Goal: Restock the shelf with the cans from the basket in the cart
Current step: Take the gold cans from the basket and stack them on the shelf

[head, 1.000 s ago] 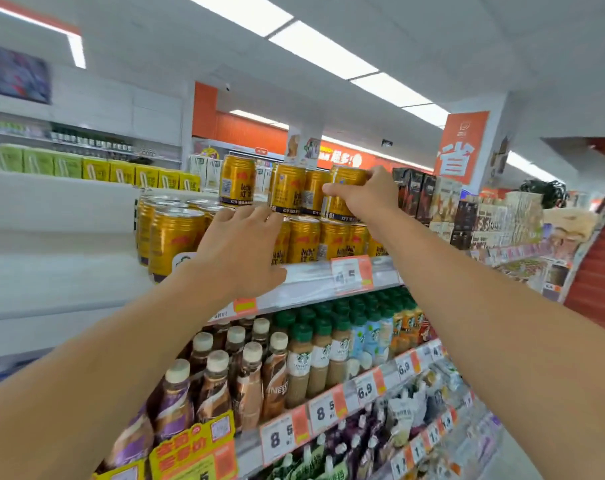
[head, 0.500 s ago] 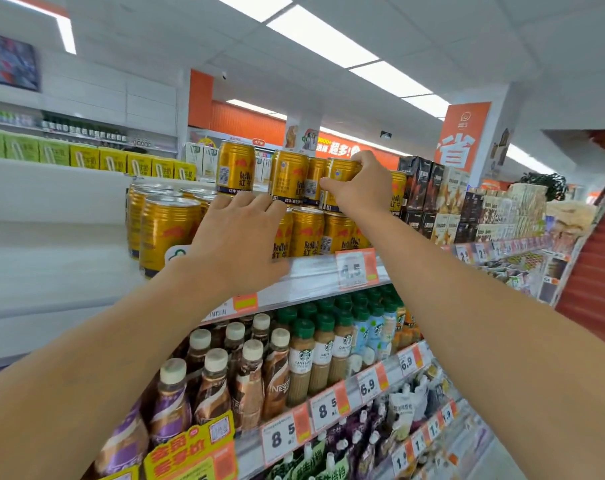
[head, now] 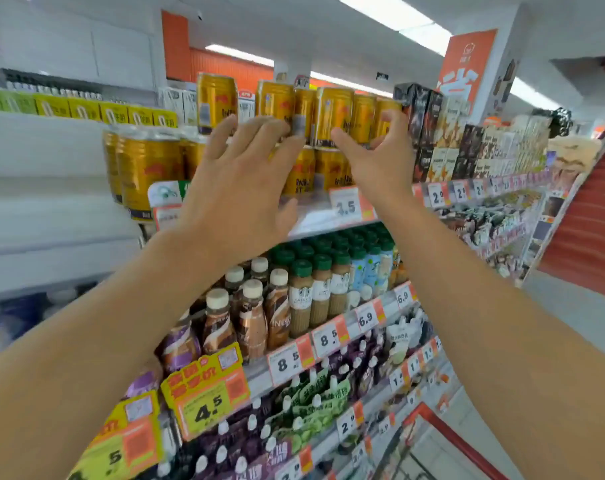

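Note:
Gold cans (head: 332, 114) stand in two stacked layers on the top shelf (head: 315, 218). More gold cans (head: 145, 168) fill the shelf's left end. My left hand (head: 238, 192) is raised in front of the lower layer, fingers spread, holding nothing. My right hand (head: 377, 157) hovers just in front of the upper cans, fingers curled apart, clear of the can. A red cart rim (head: 443, 427) shows at the bottom right; the basket is out of view.
Coffee bottles (head: 280, 306) and green-capped bottles (head: 329, 282) fill the second shelf. Pouch drinks (head: 311, 403) sit below. Dark snack boxes (head: 429, 133) stand right of the cans. Price tags (head: 346, 206) line the shelf edges. An aisle runs along the right.
My right hand has let go of the upper can and drawn back and down. My left hand has spread its fingers and pulled away from the shelf. The view has tilted downward.

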